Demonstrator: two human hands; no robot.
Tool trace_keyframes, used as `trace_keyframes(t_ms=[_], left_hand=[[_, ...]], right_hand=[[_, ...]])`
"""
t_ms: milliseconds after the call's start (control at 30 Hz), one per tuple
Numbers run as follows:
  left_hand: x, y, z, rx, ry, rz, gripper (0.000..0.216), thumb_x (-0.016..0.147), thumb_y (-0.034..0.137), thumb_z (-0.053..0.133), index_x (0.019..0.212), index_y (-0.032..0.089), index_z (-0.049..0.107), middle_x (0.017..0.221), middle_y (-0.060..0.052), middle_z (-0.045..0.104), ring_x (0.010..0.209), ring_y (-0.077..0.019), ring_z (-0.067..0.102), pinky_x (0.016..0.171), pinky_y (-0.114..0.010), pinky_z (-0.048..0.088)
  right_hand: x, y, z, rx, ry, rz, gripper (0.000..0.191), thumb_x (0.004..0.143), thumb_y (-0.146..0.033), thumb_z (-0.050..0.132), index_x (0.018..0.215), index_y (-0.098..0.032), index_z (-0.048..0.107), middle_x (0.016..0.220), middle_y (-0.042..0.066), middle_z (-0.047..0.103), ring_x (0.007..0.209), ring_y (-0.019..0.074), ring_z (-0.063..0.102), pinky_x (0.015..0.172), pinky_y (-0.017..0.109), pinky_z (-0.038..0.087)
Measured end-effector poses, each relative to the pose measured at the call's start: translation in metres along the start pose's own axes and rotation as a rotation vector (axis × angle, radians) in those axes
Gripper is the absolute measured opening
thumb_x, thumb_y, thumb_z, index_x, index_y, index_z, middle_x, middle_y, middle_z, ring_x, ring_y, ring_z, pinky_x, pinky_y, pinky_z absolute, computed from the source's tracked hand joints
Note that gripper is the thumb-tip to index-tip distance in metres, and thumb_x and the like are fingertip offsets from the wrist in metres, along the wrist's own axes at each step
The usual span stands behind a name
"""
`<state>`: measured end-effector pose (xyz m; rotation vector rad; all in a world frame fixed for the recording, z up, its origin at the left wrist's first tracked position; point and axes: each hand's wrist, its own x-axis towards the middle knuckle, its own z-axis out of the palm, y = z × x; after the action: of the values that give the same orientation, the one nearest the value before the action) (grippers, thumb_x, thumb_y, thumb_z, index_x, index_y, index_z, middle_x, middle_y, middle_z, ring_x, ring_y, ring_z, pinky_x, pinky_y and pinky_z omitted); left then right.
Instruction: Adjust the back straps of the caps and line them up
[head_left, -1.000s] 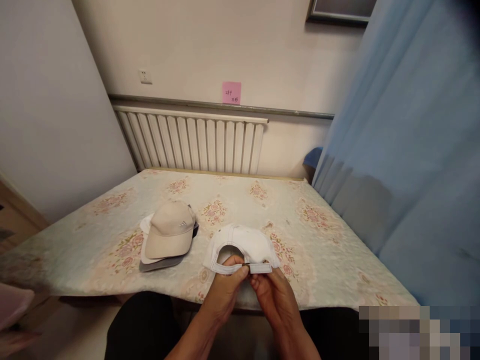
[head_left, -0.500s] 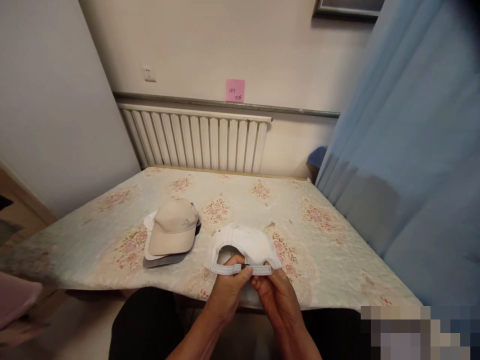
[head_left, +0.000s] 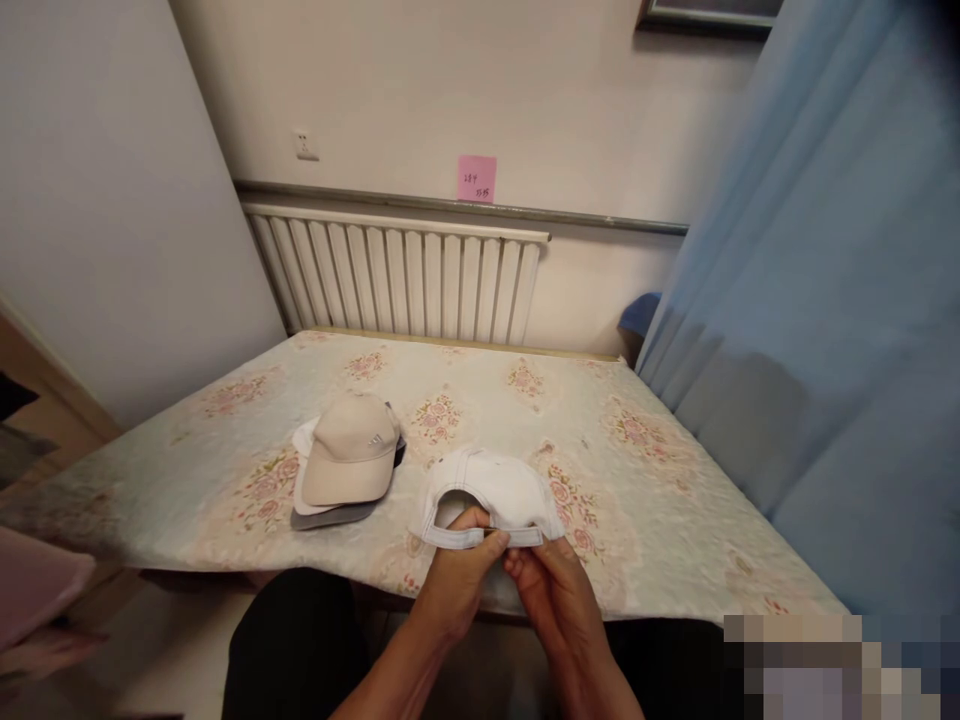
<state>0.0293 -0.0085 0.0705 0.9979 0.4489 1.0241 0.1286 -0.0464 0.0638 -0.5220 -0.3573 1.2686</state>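
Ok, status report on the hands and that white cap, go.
Left hand and right hand both pinching the back strap. White cap on the table. Stacked caps lie apart, left.

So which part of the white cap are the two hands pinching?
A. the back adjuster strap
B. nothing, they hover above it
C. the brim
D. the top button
A: the left hand and right hand both pinch the back adjuster strap of the white cap.
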Motion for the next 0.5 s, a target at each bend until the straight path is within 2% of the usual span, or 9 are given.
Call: trace_keyframes(t_ms=[133,233,300,367,433,500], left_hand=[[0.0,0.002,-0.001,-0.006,-0.026,0.003,0.012,0.076,0.023,0.062,0.078,0.015,0.052,0.069,0.0,0.059,0.065,-0.0119,0.053,0.066,-0.027,0.042],[-0.004,0.003,-0.005,0.079,-0.02,-0.016,0.017,0.073,0.023,0.063,0.086,0.015,0.055,0.077,-0.001,0.061,0.073,-0.0136,0.055,0.073,-0.029,0.043],[-0.012,0.002,-0.01,0.261,0.02,-0.076,0.016,0.069,0.021,0.065,0.081,0.016,0.056,0.074,0.0,0.059,0.072,-0.0134,0.054,0.071,-0.027,0.042],[-0.024,0.001,-0.014,0.55,0.046,-0.123,0.01,0.068,0.019,0.063,0.07,0.016,0.054,0.063,0.003,0.053,0.062,-0.0115,0.05,0.06,-0.023,0.038],[-0.038,0.002,-0.017,0.855,0.028,-0.042,0.011,0.073,0.017,0.058,0.064,0.017,0.051,0.057,0.004,0.049,0.055,-0.0103,0.045,0.054,-0.023,0.034],[-0.048,0.006,-0.016,1.056,-0.013,0.227,0.011,0.08,0.016,0.052,0.068,0.017,0.053,0.063,0.001,0.053,0.06,-0.0114,0.048,0.057,-0.024,0.037]], right_hand=[[0.0,-0.001,0.001,-0.016,0.011,-0.007,0.023,0.068,-0.017,0.073,0.09,-0.023,0.068,0.072,0.0,0.067,0.057,0.0108,0.057,0.054,0.023,0.048],[0.0,-0.003,0.003,-0.027,0.016,-0.019,0.021,0.066,-0.017,0.075,0.085,-0.02,0.067,0.065,-0.001,0.065,0.055,0.0108,0.056,0.054,0.023,0.048],[-0.001,-0.003,0.003,-0.029,0.031,-0.016,0.021,0.064,-0.017,0.075,0.083,-0.019,0.067,0.063,-0.001,0.064,0.054,0.0107,0.055,0.052,0.023,0.047],[-0.001,-0.003,0.002,-0.03,0.047,-0.013,0.024,0.064,-0.016,0.075,0.085,-0.02,0.066,0.066,-0.001,0.064,0.055,0.0106,0.055,0.052,0.023,0.047],[-0.001,-0.002,0.001,-0.033,0.064,-0.018,0.026,0.064,-0.016,0.075,0.088,-0.021,0.065,0.067,-0.002,0.064,0.055,0.0105,0.055,0.051,0.023,0.046],[-0.001,-0.001,0.002,-0.034,0.077,-0.025,0.027,0.064,-0.017,0.075,0.088,-0.021,0.065,0.066,-0.002,0.063,0.054,0.0106,0.054,0.05,0.023,0.045]])
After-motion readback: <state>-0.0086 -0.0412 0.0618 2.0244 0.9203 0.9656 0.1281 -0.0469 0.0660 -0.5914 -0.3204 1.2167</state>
